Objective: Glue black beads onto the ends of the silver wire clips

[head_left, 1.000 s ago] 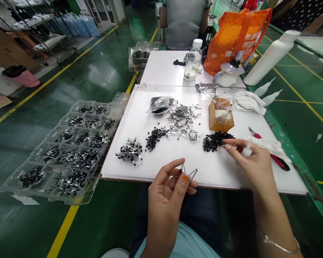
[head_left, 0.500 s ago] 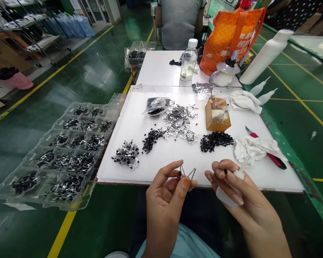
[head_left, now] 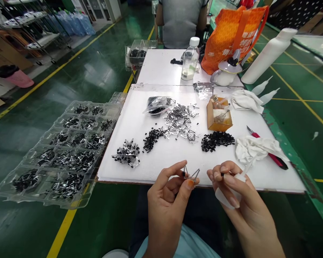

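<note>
My left hand point(head_left: 168, 199) pinches a small bent metal clip point(head_left: 191, 175) with a black piece on one end, held above the near edge of the white board point(head_left: 161, 159). My right hand point(head_left: 238, 200) is closed close beside it, pinching a tiny black piece point(head_left: 222, 175) at the fingertips while also holding a small white squeeze bottle point(head_left: 233, 190) in the palm. On the board lie a heap of loose metal clips point(head_left: 181, 122), two heaps of black pieces point(head_left: 216, 139) point(head_left: 151, 138) and a pile of assembled clips point(head_left: 127, 152).
A clear plastic tray point(head_left: 61, 150) with several compartments of parts hangs off the board's left. An orange box point(head_left: 218, 115), white cloths point(head_left: 254, 147), a red-handled knife point(head_left: 269, 154), a water bottle point(head_left: 190, 59) and an orange bag point(head_left: 233, 36) stand farther back. Another person sits behind the far table.
My right hand came back from the black heap at the right, carrying one black piece, and now sits next to my left hand. The left hand kept its clip.
</note>
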Demonstrator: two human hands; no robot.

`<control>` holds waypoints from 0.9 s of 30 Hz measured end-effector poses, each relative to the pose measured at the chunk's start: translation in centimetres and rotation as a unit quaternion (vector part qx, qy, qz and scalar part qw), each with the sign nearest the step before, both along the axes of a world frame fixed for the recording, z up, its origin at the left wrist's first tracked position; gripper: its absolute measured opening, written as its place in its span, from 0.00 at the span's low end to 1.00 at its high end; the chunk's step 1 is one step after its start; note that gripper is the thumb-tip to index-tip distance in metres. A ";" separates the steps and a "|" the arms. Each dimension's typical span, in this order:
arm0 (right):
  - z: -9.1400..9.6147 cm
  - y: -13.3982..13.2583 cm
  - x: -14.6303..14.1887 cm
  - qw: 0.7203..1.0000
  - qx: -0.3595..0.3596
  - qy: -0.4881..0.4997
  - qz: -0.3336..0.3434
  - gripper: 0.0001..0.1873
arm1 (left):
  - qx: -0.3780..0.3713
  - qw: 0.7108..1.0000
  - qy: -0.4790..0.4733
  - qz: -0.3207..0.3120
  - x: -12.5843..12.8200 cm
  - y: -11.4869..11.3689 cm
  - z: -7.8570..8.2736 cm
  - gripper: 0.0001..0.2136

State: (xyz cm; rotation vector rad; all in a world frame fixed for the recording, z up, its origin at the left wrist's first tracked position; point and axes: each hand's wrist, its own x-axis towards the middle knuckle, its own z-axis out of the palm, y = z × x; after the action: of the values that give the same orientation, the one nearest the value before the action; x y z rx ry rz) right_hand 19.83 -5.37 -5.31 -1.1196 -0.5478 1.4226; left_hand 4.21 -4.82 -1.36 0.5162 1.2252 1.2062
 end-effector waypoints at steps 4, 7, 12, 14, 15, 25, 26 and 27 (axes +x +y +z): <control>0.1 -0.2 -0.1 1.000 0.007 -0.024 -0.012 0.09 | 0.007 1.000 0.009 0.000 0.0 -0.1 0.0 0.13; 0.0 -0.5 -0.3 0.999 -0.001 -0.038 -0.019 0.11 | 0.011 1.000 0.020 0.001 0.1 -0.2 -0.2 0.12; -0.3 -0.7 -0.1 1.000 -0.002 -0.031 -0.005 0.10 | 0.018 0.999 0.026 -0.001 0.1 -0.4 -0.3 0.11; -0.3 -0.7 -0.3 0.999 0.001 -0.032 -0.006 0.10 | 0.026 0.999 0.039 -0.002 0.1 -0.5 -0.4 0.11; -0.3 -0.7 -0.4 0.999 0.004 -0.033 -0.008 0.10 | 0.030 0.998 0.050 -0.001 0.1 -0.6 -0.4 0.11; 0.2 -1.0 -2.1 0.996 0.014 -0.054 -0.072 0.11 | 0.084 0.989 0.121 -0.002 0.5 -0.8 -0.2 0.12; 0.1 -1.0 -2.1 0.996 0.018 -0.056 -0.067 0.11 | 0.095 0.987 0.132 0.004 0.6 -0.8 -0.2 0.12; 0.0 -1.0 -2.0 0.996 0.022 -0.057 -0.062 0.11 | 0.105 0.984 0.142 0.011 0.6 -0.9 -0.2 0.12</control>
State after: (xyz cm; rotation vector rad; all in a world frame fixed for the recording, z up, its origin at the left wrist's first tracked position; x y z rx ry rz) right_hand 17.81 -6.40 -5.28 -1.1845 -0.5768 1.2401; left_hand 4.80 -5.68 -1.52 0.8558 1.3527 1.3199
